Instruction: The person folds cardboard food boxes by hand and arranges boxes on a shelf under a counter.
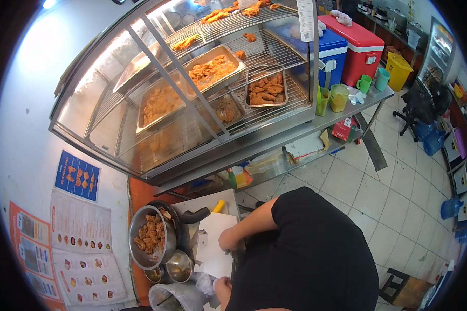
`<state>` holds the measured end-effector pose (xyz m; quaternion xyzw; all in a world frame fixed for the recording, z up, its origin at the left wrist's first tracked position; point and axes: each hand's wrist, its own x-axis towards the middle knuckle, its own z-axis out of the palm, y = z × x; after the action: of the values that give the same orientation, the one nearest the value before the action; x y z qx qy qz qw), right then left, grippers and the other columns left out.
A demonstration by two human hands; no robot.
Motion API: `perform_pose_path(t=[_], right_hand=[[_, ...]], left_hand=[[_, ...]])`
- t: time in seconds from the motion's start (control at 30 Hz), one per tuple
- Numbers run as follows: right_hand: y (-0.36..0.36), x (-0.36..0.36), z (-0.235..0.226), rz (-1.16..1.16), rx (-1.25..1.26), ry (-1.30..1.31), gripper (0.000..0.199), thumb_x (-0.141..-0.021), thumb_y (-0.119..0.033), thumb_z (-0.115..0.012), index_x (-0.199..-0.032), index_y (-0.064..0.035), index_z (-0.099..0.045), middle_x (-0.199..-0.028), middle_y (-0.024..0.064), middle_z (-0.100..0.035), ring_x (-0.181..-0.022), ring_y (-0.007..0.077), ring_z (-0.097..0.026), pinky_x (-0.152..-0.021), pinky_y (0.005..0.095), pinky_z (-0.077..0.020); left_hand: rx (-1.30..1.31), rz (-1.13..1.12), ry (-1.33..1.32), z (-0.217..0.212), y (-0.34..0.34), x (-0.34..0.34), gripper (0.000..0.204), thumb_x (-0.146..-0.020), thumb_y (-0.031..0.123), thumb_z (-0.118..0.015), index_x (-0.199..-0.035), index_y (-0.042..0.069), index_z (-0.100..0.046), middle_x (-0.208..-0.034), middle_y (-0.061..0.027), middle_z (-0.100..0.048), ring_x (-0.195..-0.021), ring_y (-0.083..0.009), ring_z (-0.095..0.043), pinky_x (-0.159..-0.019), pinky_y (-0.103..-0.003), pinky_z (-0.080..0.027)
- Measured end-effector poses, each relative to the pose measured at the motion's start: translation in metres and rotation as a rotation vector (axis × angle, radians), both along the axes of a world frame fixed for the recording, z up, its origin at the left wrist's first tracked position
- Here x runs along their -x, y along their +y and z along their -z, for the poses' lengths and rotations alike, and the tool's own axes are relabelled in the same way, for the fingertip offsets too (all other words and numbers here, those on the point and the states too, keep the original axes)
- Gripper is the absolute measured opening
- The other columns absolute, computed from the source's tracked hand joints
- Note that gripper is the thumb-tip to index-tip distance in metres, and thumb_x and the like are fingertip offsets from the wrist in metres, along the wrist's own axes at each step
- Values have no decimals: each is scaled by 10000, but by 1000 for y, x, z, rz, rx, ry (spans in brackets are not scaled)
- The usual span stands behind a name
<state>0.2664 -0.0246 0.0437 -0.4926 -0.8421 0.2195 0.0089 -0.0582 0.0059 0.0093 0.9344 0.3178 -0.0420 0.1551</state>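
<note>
A flat sheet of white card (216, 246) with cut flaps along its left side lies on a small light table (228, 197). My right hand (229, 241) is closed at the card's right edge. Something small and greyish shows under its fingers, too little to name. Lower down, my left hand (223, 289) is curled closed beside the card's near end, close to a crumpled clear plastic bag (205, 284). What it grips is hidden. Left of the card stands a steel bowl (135, 243) with fried chicken pieces (150, 234) in it.
Small steel bowls (179, 266) and a plastic-lined container (166, 296) stand near the left hand. A black handle (194, 215) and a yellow handle (219, 206) lie beyond the card. Behind is a glass display warmer (228, 137) with chicken trays; blue (333, 54) and red (366, 52) coolers stand right.
</note>
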Motion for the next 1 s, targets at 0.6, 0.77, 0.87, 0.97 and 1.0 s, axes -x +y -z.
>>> perform_pose_path(t=[0.6, 0.77, 0.87, 0.97, 1.0], right_hand=[[33, 17, 56, 208, 376, -171, 249, -818, -164, -727, -1040, -60, -768, -1028, 137, -757, -915, 296, -712, -773, 443, -566], [30, 14, 45, 161, 298, 14, 261, -799, -118, -666, -1044, -84, -750, -1002, 169, -736, -944, 340, -702, -779, 476, -547], [18, 14, 42, 234, 240, 263, 235, -792, -118, -647, -1011, -71, -722, -938, 185, -715, -923, 371, -688, -778, 490, -529], [7, 13, 26, 216, 75, 340, 189, -796, -116, -647, -970, -71, -703, -912, 187, -703, -910, 396, -675, -779, 494, -525], [5, 13, 27, 246, 80, 381, 174, -799, -120, -648, -958, -74, -701, -905, 183, -701, -902, 398, -673, -781, 496, -525]], left_hand=[[48, -454, 382, -9, 32, -51, 814, -517, 507, -965, -1066, -4, -650, -1078, -197, -691, -1048, -395, -663, -847, -495, -527], [-370, 329, -164, 27, 3, -38, 480, -837, 385, -705, -1198, 83, -609, -1113, -117, -582, -1117, -336, -571, -906, -492, -430], [-480, 244, -185, 24, -13, -59, 441, -918, 407, -572, -1243, 110, -592, -1106, -102, -558, -1098, -317, -556, -903, -510, -405], [-391, 194, -28, 10, -19, -69, 486, -902, 418, -581, -1279, 113, -566, -1091, -115, -559, -1083, -331, -557, -869, -485, -423], [-295, 152, 65, 9, -20, -71, 491, -891, 393, -605, -1293, 116, -555, -1098, -128, -560, -1089, -346, -555, -852, -481, -435]])
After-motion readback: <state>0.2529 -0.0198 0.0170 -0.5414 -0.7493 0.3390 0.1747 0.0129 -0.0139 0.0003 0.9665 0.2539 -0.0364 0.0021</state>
